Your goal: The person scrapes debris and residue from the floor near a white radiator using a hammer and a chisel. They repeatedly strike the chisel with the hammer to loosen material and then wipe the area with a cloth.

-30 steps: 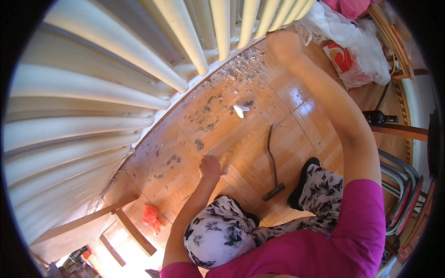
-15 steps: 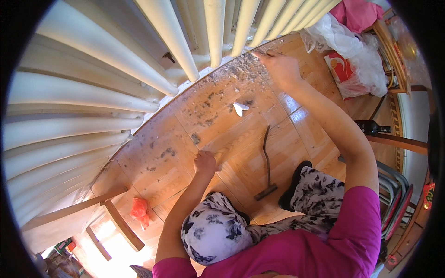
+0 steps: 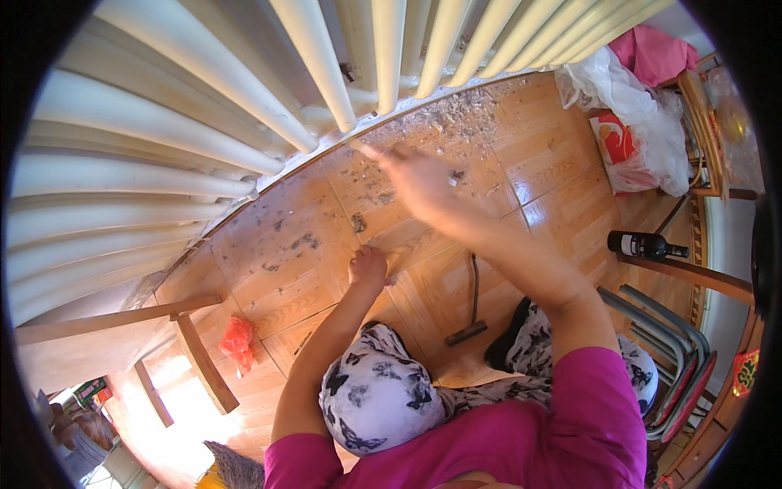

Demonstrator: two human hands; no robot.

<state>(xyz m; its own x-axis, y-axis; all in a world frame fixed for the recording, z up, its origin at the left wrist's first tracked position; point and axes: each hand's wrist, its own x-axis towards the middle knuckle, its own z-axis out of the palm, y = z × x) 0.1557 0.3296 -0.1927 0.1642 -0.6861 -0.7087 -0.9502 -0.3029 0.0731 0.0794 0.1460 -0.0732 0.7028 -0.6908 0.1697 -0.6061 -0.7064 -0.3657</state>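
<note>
My right hand (image 3: 414,181) reaches across the floor to the foot of the cream radiator (image 3: 314,122). It is somewhat blurred. One finger stretches to the radiator's bottom edge, and I make out nothing held in it. Grey dust and debris (image 3: 464,114) lie along that edge, with dark clumps (image 3: 305,241) further left. My left hand (image 3: 368,267) rests closed on the tiles near my knee. A small pale bit shows at its edge, too unclear to name. Between my feet lies a thin dark rod with a short crossbar (image 3: 467,332), partly behind my right forearm.
A wooden stool or bench (image 3: 204,363) and a crumpled red plastic bag (image 3: 236,342) are at left. A broom head (image 3: 232,464) shows below. At right are a plastic-wrapped red-and-white box (image 3: 617,147), a dark bottle (image 3: 643,244) and folded metal chairs (image 3: 680,367).
My right hand has swept left along the radiator's foot, away from the thick debris. The white scrap on the floor is now out of sight. My left hand stays low, closed.
</note>
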